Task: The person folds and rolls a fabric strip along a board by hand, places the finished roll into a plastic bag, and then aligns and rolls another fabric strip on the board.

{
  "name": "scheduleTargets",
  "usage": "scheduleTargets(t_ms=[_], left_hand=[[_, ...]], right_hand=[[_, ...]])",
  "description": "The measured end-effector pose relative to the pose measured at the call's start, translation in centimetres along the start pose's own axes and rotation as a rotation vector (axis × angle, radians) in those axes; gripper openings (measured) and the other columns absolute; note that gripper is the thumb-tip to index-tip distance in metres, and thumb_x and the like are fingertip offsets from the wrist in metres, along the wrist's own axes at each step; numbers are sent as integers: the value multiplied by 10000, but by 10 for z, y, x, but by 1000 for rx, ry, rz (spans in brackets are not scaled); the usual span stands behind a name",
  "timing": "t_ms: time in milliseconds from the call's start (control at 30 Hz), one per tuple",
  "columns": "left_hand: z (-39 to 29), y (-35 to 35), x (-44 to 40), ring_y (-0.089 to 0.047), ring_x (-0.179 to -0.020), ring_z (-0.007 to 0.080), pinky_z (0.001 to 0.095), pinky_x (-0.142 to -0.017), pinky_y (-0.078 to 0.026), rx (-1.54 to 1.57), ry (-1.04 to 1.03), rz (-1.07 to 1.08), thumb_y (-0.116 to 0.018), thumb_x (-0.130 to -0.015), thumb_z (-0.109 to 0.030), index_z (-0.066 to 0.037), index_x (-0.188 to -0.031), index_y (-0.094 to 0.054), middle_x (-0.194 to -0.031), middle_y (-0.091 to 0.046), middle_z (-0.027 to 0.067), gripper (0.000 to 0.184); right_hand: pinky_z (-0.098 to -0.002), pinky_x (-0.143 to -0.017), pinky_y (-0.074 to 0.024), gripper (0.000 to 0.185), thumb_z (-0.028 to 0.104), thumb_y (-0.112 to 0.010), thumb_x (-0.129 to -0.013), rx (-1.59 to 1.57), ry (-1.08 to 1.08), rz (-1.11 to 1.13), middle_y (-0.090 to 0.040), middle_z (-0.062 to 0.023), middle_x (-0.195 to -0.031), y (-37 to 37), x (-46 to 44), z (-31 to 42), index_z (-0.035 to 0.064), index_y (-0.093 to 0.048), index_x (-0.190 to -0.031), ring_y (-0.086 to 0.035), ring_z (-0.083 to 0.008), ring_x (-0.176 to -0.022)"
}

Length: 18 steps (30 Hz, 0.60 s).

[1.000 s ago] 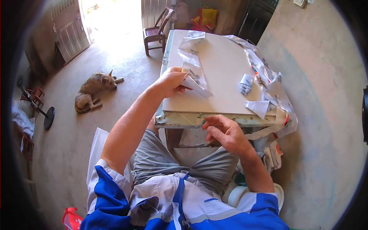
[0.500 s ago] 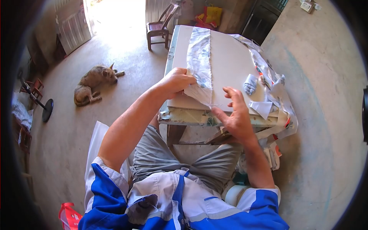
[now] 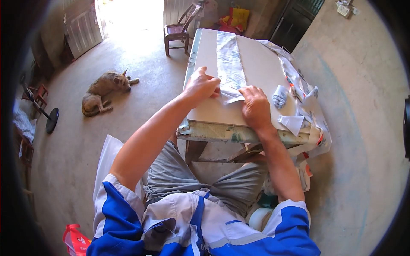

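A long white cloth strip (image 3: 229, 55) with a faint bluish print lies lengthwise over the white board (image 3: 260, 55) on the table. Its near end is lifted and creased between my two hands. My left hand (image 3: 202, 86) pinches the left corner of that end, the fingertips closed. At the right corner, my right hand (image 3: 255, 104) grips the cloth with its fingers curled over. Right of my right hand, a small grey-and-white rolled bundle (image 3: 279, 97) rests on the board. Nearer the front right corner is a white cloth scrap (image 3: 292, 123).
Tangled cloth strips (image 3: 309, 104) hang along the table's right edge. A dog (image 3: 106, 91) lies on the floor to the left. Beyond the table stand a wooden chair (image 3: 177, 33) and a yellow-and-red bag (image 3: 237, 19). A black round-based stand (image 3: 52, 120) is at far left.
My right hand has gone from open beside the strip to gripping its near right corner. The strip's near end has shifted right and away from me.
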State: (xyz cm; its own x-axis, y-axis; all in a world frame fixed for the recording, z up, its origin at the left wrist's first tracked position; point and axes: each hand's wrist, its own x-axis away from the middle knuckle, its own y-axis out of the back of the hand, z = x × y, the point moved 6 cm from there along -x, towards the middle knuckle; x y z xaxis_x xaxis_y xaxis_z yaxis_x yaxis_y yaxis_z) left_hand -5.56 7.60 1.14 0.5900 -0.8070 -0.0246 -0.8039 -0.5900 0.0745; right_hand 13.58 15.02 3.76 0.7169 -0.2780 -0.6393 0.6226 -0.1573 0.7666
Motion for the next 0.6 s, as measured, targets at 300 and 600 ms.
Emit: scheduleTargets(t_ms=[300,600], left_hand=[[-27,-15,80,-513,-1429,360,475,-1212,-402,-863,-850,150,-813,-864,-287,-66,-1438,-605,-1528,-558,173,650],[-24,-23,70,-679,-1180,312,433,-1053,-518,-857,-779,232,-673,-967,-169,-38,-1097,-771,-1210,-745,112,209]], right_hand=[[-456,-949,-522,262,109,-715,-897,116,103,90,-719,-122,-1170,-5,4,8,56,-729,-1153,-664,-326,-1109],[-439,-993,-522,196,142,-709,-938,-82,145,114,-722,-95,-1185,10,14,4,45,-757,-1101,-665,-313,-1115]])
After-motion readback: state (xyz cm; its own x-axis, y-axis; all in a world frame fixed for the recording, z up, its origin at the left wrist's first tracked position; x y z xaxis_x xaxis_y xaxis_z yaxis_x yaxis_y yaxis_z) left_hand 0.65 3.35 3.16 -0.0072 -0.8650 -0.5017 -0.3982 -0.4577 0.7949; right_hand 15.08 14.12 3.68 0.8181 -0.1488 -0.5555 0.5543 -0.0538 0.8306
